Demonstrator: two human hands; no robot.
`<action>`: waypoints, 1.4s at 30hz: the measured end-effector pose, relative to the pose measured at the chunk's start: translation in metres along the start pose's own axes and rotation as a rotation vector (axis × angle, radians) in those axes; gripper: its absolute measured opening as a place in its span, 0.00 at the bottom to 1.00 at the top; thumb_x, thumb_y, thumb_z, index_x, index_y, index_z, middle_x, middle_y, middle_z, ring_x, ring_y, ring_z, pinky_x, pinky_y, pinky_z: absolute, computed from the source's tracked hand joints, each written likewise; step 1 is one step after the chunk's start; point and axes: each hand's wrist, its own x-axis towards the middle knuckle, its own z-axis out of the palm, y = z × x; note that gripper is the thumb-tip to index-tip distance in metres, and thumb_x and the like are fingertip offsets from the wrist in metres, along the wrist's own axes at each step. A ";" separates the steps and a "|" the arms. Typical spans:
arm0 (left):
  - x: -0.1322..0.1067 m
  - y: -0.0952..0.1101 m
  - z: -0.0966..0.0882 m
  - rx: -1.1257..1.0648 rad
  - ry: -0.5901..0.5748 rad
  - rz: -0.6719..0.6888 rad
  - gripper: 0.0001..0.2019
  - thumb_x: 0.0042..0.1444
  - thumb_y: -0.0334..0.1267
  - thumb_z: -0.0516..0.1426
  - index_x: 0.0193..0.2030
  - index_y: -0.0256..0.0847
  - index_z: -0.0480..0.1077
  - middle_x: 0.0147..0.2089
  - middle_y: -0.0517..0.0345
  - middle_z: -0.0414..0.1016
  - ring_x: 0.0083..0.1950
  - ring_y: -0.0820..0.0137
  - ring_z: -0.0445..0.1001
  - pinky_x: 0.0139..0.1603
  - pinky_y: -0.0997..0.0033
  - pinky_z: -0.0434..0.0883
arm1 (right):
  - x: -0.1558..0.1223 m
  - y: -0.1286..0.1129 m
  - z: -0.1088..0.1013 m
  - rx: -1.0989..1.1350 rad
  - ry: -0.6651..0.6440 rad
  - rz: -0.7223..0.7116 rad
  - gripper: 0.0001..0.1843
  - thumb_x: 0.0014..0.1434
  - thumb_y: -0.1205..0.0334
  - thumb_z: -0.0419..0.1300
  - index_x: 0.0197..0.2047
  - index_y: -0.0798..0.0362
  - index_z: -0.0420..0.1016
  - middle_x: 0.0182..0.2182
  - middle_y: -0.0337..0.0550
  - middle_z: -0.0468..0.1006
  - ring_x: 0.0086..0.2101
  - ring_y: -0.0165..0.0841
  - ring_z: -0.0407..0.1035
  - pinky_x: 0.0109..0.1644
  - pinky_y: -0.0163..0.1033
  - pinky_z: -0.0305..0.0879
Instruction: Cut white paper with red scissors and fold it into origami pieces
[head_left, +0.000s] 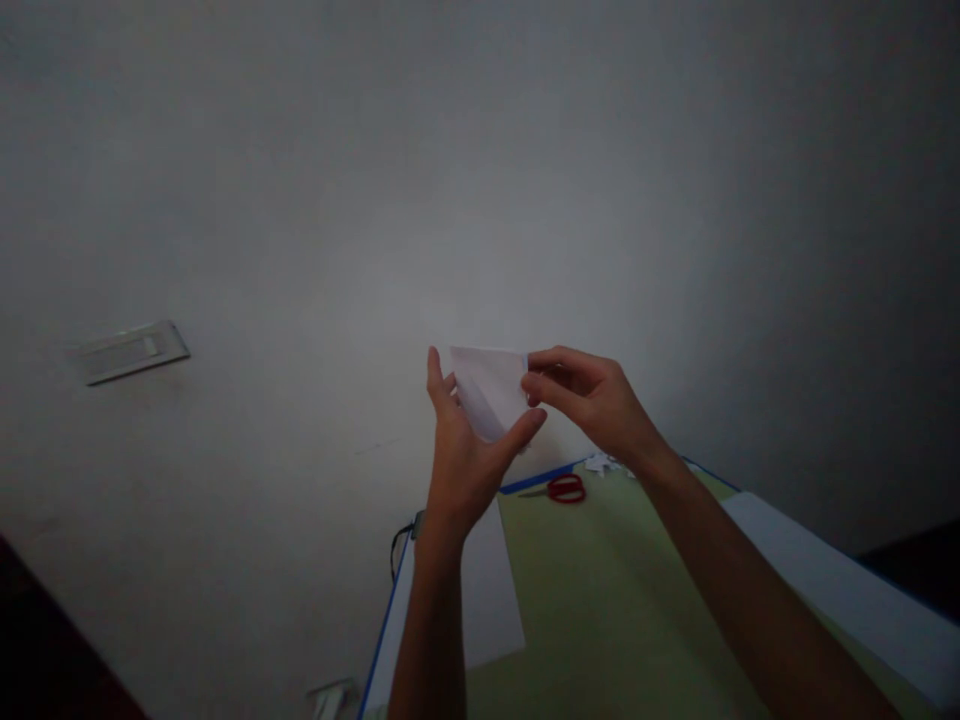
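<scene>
A folded white paper (489, 392) is held up in front of the pale wall (375, 200), well above the tabletop (600, 600). Its lower edge is pinched between thumb and fingers of the left hand (465, 450), while its top right corner is gripped by the right hand (589, 395). Below, red scissors (564, 488) are seen lying near paper scraps (604, 463), and a white sheet (487, 590) rests at the tabletop's left edge.

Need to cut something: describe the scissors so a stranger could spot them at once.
Find the green table with the blue edge. At its far end lie the scissors. Their red handles set them apart from the white paper scraps beside them.
</scene>
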 end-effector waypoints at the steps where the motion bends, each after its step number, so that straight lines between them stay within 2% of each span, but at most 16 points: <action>1: 0.001 0.000 -0.002 -0.039 -0.009 -0.039 0.62 0.50 0.49 0.72 0.78 0.55 0.31 0.73 0.35 0.58 0.66 0.51 0.72 0.59 0.50 0.76 | 0.000 0.001 -0.002 -0.012 -0.019 -0.004 0.13 0.58 0.54 0.71 0.45 0.49 0.84 0.34 0.40 0.83 0.34 0.33 0.76 0.43 0.42 0.76; 4: 0.002 -0.003 -0.005 -0.128 -0.035 -0.113 0.62 0.50 0.49 0.72 0.78 0.56 0.31 0.74 0.35 0.57 0.66 0.50 0.71 0.55 0.53 0.79 | -0.001 0.006 -0.008 -0.038 -0.049 -0.002 0.16 0.60 0.53 0.71 0.49 0.48 0.83 0.37 0.41 0.83 0.37 0.34 0.77 0.45 0.43 0.75; 8: 0.003 -0.007 -0.007 -0.118 -0.068 -0.090 0.63 0.49 0.48 0.73 0.78 0.57 0.30 0.74 0.36 0.57 0.68 0.51 0.69 0.54 0.56 0.79 | -0.002 0.010 -0.010 -0.039 -0.077 0.003 0.17 0.59 0.53 0.71 0.50 0.48 0.83 0.38 0.41 0.82 0.37 0.33 0.76 0.44 0.41 0.75; 13: 0.004 -0.005 -0.008 -0.097 -0.083 -0.064 0.62 0.50 0.48 0.72 0.78 0.57 0.31 0.74 0.36 0.57 0.68 0.51 0.69 0.57 0.53 0.77 | -0.002 0.010 -0.009 -0.041 -0.103 0.002 0.18 0.58 0.54 0.73 0.50 0.48 0.82 0.39 0.40 0.82 0.36 0.33 0.77 0.44 0.41 0.75; 22: 0.003 -0.005 -0.009 -0.144 -0.085 -0.060 0.62 0.48 0.48 0.73 0.78 0.58 0.34 0.75 0.39 0.56 0.69 0.48 0.67 0.61 0.48 0.74 | -0.002 0.018 -0.012 -0.111 -0.060 -0.027 0.16 0.60 0.53 0.71 0.48 0.49 0.82 0.37 0.40 0.82 0.36 0.32 0.77 0.45 0.41 0.74; 28: -0.001 -0.011 -0.013 -0.347 -0.139 -0.116 0.58 0.53 0.48 0.71 0.78 0.58 0.35 0.75 0.41 0.58 0.70 0.48 0.66 0.63 0.50 0.73 | -0.002 0.025 -0.017 -0.083 0.009 0.013 0.12 0.60 0.55 0.69 0.45 0.51 0.81 0.34 0.40 0.82 0.32 0.33 0.77 0.41 0.44 0.74; 33: -0.005 -0.011 -0.018 -0.562 -0.238 -0.110 0.51 0.54 0.55 0.68 0.78 0.53 0.45 0.73 0.42 0.63 0.70 0.46 0.66 0.65 0.48 0.71 | 0.001 0.035 -0.024 -0.107 0.112 -0.035 0.10 0.59 0.58 0.69 0.44 0.51 0.81 0.32 0.39 0.81 0.31 0.33 0.75 0.40 0.44 0.73; 37: -0.007 -0.006 -0.021 -0.653 -0.252 -0.156 0.49 0.53 0.60 0.66 0.77 0.51 0.50 0.66 0.44 0.72 0.66 0.44 0.71 0.60 0.49 0.75 | 0.004 0.041 -0.030 -0.136 0.243 -0.052 0.15 0.58 0.59 0.69 0.50 0.50 0.80 0.34 0.38 0.78 0.32 0.31 0.72 0.38 0.41 0.71; 42: -0.009 -0.003 -0.022 -0.667 -0.226 -0.202 0.47 0.53 0.59 0.66 0.76 0.50 0.53 0.59 0.46 0.77 0.62 0.46 0.75 0.56 0.52 0.77 | 0.002 0.036 -0.028 -0.148 0.209 -0.059 0.25 0.59 0.61 0.67 0.60 0.47 0.74 0.33 0.35 0.71 0.29 0.29 0.66 0.34 0.38 0.68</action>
